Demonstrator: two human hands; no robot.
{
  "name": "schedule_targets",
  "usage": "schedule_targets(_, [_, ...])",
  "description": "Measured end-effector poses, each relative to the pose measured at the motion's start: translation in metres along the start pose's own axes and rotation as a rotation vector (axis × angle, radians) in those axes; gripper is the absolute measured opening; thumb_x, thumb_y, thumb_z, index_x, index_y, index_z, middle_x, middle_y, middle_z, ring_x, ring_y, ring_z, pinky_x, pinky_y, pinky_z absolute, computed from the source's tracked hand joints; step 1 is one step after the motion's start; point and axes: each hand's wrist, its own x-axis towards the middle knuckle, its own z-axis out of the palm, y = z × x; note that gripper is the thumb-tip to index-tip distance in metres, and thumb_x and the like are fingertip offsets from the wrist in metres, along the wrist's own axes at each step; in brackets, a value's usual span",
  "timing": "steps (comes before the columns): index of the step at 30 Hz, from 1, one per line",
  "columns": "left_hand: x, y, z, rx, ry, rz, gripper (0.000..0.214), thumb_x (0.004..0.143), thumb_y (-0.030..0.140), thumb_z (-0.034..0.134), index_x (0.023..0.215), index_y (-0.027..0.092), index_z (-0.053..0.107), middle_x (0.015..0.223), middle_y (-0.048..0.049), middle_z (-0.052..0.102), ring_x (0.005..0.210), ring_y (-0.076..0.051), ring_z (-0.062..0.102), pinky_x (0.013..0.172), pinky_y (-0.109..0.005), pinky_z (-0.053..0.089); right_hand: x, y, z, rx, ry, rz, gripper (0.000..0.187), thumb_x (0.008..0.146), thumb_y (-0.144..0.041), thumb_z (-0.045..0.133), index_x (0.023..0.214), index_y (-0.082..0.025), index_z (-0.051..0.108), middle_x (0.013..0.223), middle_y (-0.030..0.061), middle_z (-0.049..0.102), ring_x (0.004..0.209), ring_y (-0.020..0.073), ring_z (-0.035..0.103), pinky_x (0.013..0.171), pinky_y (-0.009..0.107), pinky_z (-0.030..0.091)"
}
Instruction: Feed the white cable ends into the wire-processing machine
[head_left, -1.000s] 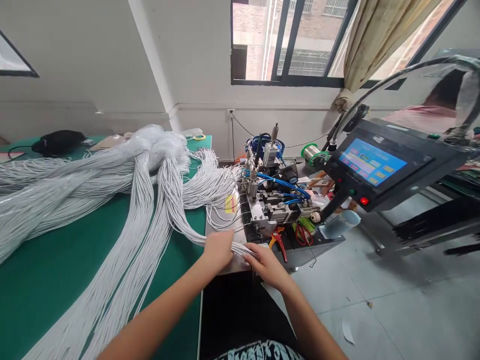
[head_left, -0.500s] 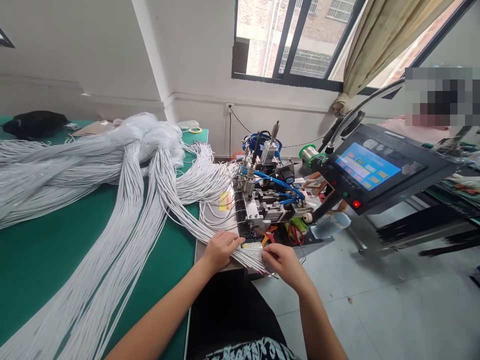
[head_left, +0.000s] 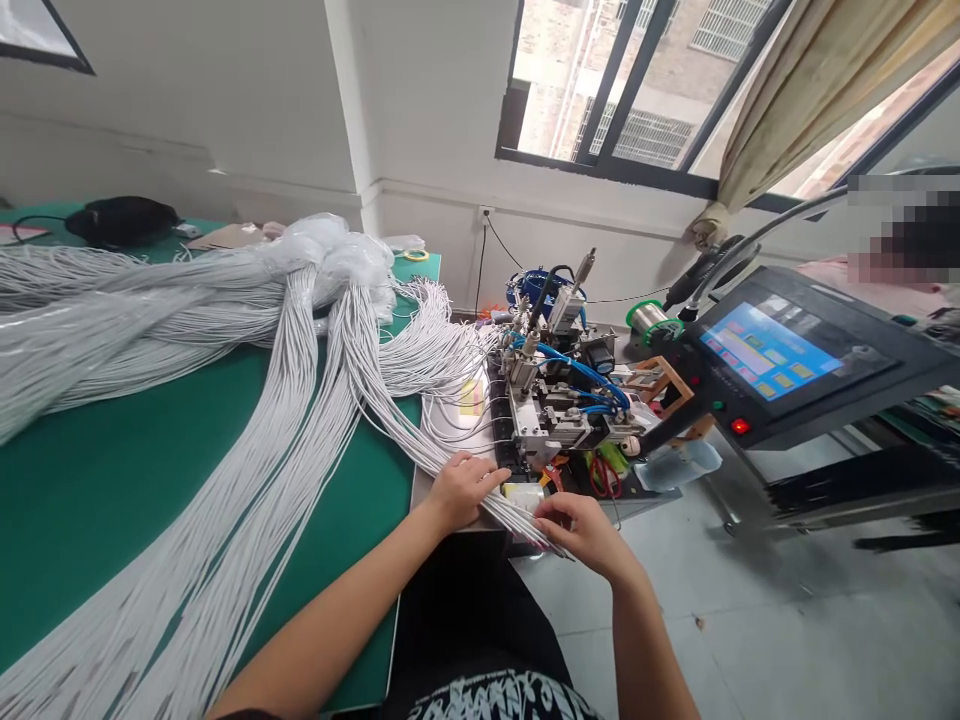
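Fingers of my left hand are curled down over the white wires, pinning the bundle against the front edge of the metal plate. My right hand has thumb and forefinger closed on the loose wire ends, which poke out past it toward my lap. The hands sit near each other, with a short run of wire between them. The rest of the wires trail back across the green desk in long strands.

As I judge it, doing this well means letting the left hand be the clamp and the right hand do the sorting. I would hold the bundle flat rather than bunched, so the ends lie side by side and one can be picked out without dragging its neighbours. A light pinch on the right should do, since a hard one may kink the tips. The small machine stands just beyond my hands, and the red-handled scissors lie beside its base, so I would keep my knuckles low and clear of both.
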Motion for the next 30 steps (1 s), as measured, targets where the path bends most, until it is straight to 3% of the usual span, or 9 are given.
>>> schedule_targets(5, [0.0, 0.0, 0.0, -0.02, -0.035, 0.004, 0.044, 0.074, 0.009, 0.047, 0.115, 0.021, 0.058, 0.097, -0.0066, 0.066, 0.087, -0.019, 0.061, 0.081, -0.035, 0.039, 0.0, 0.005, 0.007, 0.044, 0.106, 0.008, 0.019, 0.085, -0.031, 0.056, 0.081, -0.018, 0.069, 0.078, 0.004, 0.068, 0.07, 0.0169, 0.058, 0.06, 0.025, 0.041])
schedule_targets(10, [0.0, 0.001, -0.002, -0.025, -0.074, 0.014, 0.057, 0.069, 0.005, 0.046, 0.123, 0.02, 0.051, 0.099, -0.0056, 0.066, 0.086, -0.019, 0.062, 0.078, -0.033, 0.039, 0.017, 0.009, 0.01, 0.247, 0.247, 0.077, 0.026, 0.082, -0.042, 0.058, 0.082, -0.017, 0.067, 0.074, 0.0044, 0.066, 0.066, 0.0175, 0.057, 0.06, 0.027, 0.044])
schedule_targets(15, [-0.002, 0.003, -0.004, -0.008, 0.062, -0.062, 0.053, 0.075, 0.009, 0.045, 0.126, 0.02, 0.05, 0.099, -0.0062, 0.067, 0.083, -0.019, 0.062, 0.085, -0.037, 0.035, 0.042, 0.02, 0.011, 0.481, 0.319, 0.142, 0.035, 0.076, -0.051, 0.063, 0.076, -0.016, 0.063, 0.064, 0.0007, 0.058, 0.056, 0.0137, 0.05, 0.052, 0.025, 0.04])
schedule_targets(19, [0.0, 0.006, -0.007, -0.004, 0.151, -0.147, 0.043, 0.076, 0.009, 0.041, 0.115, 0.02, 0.058, 0.094, -0.006, 0.066, 0.081, -0.018, 0.061, 0.089, -0.04, 0.032, 0.054, 0.035, 0.015, 0.624, 0.444, 0.16, 0.036, 0.073, -0.052, 0.067, 0.074, -0.016, 0.062, 0.063, 0.0003, 0.055, 0.055, 0.0115, 0.046, 0.051, 0.023, 0.036])
schedule_targets(25, [0.003, 0.003, -0.003, -0.009, 0.104, 0.005, 0.037, 0.082, 0.005, 0.034, 0.103, 0.02, 0.061, 0.077, -0.0021, 0.064, 0.071, -0.014, 0.057, 0.084, -0.035, 0.035, 0.058, 0.035, 0.024, 0.819, 0.417, 0.161, 0.036, 0.071, -0.051, 0.071, 0.069, -0.017, 0.06, 0.059, -0.0019, 0.05, 0.05, 0.0088, 0.037, 0.046, 0.022, 0.028])
schedule_targets(30, [0.002, 0.0, 0.0, -0.008, 0.079, 0.036, 0.038, 0.077, 0.005, 0.037, 0.103, 0.02, 0.061, 0.076, -0.002, 0.062, 0.07, -0.015, 0.055, 0.083, -0.035, 0.035, 0.059, 0.037, 0.027, 0.907, 0.37, 0.209, 0.039, 0.065, -0.053, 0.074, 0.067, -0.017, 0.059, 0.057, -0.0024, 0.05, 0.046, 0.0074, 0.035, 0.044, 0.021, 0.025])
